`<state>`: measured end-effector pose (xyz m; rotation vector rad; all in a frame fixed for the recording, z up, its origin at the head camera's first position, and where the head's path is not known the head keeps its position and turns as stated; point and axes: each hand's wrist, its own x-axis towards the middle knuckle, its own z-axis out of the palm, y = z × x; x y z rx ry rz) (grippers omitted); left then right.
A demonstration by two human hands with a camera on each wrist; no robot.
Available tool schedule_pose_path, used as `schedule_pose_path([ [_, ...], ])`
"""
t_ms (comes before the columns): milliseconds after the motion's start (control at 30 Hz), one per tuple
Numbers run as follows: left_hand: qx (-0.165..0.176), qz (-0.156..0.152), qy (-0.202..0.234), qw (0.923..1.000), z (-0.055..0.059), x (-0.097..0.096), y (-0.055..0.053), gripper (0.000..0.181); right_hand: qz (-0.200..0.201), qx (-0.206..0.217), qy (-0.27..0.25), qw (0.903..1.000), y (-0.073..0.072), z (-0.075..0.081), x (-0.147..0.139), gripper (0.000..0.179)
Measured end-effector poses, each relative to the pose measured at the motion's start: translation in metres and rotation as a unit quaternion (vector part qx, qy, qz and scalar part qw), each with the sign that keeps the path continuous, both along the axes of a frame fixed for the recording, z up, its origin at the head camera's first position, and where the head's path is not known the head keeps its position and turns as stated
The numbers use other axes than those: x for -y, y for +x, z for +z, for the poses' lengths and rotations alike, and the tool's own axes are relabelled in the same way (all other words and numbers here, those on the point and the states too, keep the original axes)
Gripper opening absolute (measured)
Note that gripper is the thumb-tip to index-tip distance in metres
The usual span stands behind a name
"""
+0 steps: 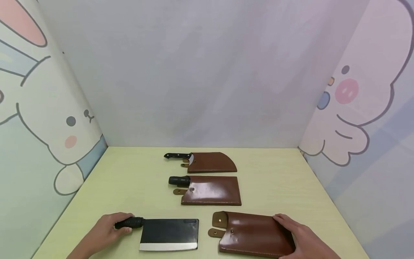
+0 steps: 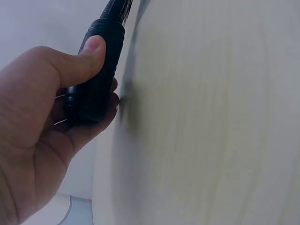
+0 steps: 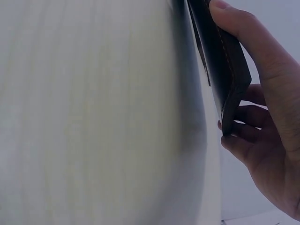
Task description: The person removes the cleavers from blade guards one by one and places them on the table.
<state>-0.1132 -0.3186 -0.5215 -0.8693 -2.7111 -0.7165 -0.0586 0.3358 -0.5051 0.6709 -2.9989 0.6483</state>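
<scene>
The left hand is gripping the black handle of a cleaver, thumb pressing on one side and fingers curling round beneath, while the right hand is pinching the outer end of a brown sheath, thumb on top. The cleaver is lying level to the sheath's left, apart from it, its bright edge facing the person. Good handling here is probably depending on keeping the blade flat, its tip in line with the sheath's flap-and-strap end, and fingers clear of the edge. Beyond, two sheathed knives are resting on the surface. The sheath's inside is staying out of sight, the left wrist view is cutting off the blade, and whether either held thing is touching the surface is hard to tell.
</scene>
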Motion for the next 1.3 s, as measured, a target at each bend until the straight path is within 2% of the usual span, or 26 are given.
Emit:
schedule_pose_path([
  [233,0.006,0.011,-0.017,0.9998,0.004,-0.002,0.0,0.038,-0.01,0.031,0.022,0.9992,-0.001,0.0,0.001,0.109],
  [433,0.022,0.038,-0.034,0.9984,0.006,-0.005,0.003,0.042,-0.025,0.044,0.036,0.9981,-0.002,-0.006,0.0,0.115],
  [633,0.078,0.077,-0.057,0.9923,0.013,-0.01,0.006,0.047,-0.029,0.063,0.039,0.9968,-0.003,-0.005,0.001,0.12],
  [800,0.114,0.115,-0.064,0.9848,0.02,-0.018,0.004,0.05,-0.027,0.045,0.035,0.998,-0.005,0.003,0.0,0.112],
  [867,0.124,0.13,-0.061,0.9818,0.022,-0.022,0.001,0.052,-0.032,0.031,0.035,0.9984,-0.008,0.008,0.002,0.102],
  [1033,0.115,0.164,-0.047,0.9786,0.028,-0.038,-0.014,0.058,-0.059,0.004,0.041,0.9974,-0.022,0.019,0.012,0.088],
  [1167,0.093,0.18,-0.042,0.9783,0.031,-0.052,-0.027,0.061,-0.058,-0.011,0.038,0.9975,-0.037,0.022,0.023,0.089],
  [1300,0.055,0.173,-0.044,0.9824,0.033,-0.068,-0.041,0.06,-0.052,-0.026,0.027,0.998,-0.051,0.022,0.034,0.087],
])
